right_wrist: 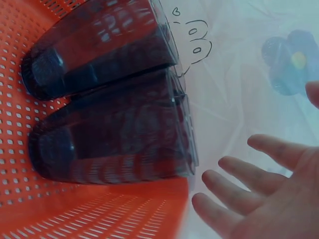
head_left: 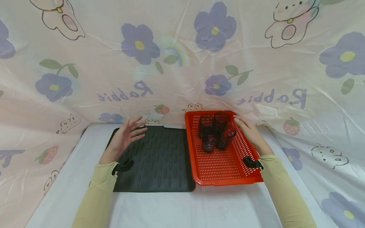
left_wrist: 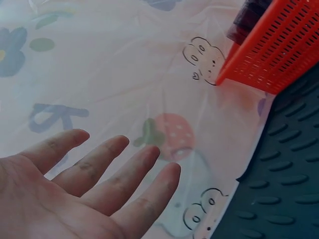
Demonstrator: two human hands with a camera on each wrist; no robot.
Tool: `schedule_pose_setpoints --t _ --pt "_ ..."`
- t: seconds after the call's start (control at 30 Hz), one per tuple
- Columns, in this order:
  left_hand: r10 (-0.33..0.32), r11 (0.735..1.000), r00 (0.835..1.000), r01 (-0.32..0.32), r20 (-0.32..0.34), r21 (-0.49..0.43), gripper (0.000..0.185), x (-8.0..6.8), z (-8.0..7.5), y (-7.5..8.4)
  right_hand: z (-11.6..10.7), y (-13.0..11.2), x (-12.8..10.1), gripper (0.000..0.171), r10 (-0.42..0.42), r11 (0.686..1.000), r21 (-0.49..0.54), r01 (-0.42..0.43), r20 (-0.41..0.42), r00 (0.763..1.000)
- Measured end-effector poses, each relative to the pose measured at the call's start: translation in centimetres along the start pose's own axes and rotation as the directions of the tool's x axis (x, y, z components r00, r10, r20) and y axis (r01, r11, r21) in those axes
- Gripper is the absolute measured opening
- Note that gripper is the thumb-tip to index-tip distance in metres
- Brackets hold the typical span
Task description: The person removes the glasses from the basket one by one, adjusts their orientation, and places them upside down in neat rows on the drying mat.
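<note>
Several dark translucent cups stand upright at the far end of a red perforated basket; the right wrist view shows two cups close up against the red basket. My right hand hovers open by the basket's far right rim, fingers near the cups, holding nothing; its straight fingers show beside the cups. My left hand hangs open above the far left part of a black ribbed mat, fingers spread and empty.
The mat and basket lie side by side on a white table. A pink floral plastic sheet rises behind and at both sides. The basket's corner and the mat show in the left wrist view.
</note>
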State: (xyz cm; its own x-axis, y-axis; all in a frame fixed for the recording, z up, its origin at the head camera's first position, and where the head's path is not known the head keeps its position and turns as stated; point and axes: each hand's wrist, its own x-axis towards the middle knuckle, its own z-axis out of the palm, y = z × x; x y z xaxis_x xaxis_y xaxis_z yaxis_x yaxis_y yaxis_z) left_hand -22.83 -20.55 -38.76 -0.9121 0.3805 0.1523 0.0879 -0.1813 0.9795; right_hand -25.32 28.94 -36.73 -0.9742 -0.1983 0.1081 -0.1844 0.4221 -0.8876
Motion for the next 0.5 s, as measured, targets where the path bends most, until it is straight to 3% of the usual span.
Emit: schedule_pose_setpoints --t 0.17,0.5 --pt "-0.009 1.0 1.0 0.009 0.007 -0.009 0.06 -0.3 -0.1 -0.7 0.2 0.6 0.2 0.061 0.039 0.991 0.128 -0.045 0.052 0.998" --pt "-0.001 0.998 1.0 0.0 -0.021 -0.063 0.06 -0.9 -0.6 -1.5 0.5 1.9 0.7 0.073 0.166 0.966 0.172 -0.19 0.149 0.975"
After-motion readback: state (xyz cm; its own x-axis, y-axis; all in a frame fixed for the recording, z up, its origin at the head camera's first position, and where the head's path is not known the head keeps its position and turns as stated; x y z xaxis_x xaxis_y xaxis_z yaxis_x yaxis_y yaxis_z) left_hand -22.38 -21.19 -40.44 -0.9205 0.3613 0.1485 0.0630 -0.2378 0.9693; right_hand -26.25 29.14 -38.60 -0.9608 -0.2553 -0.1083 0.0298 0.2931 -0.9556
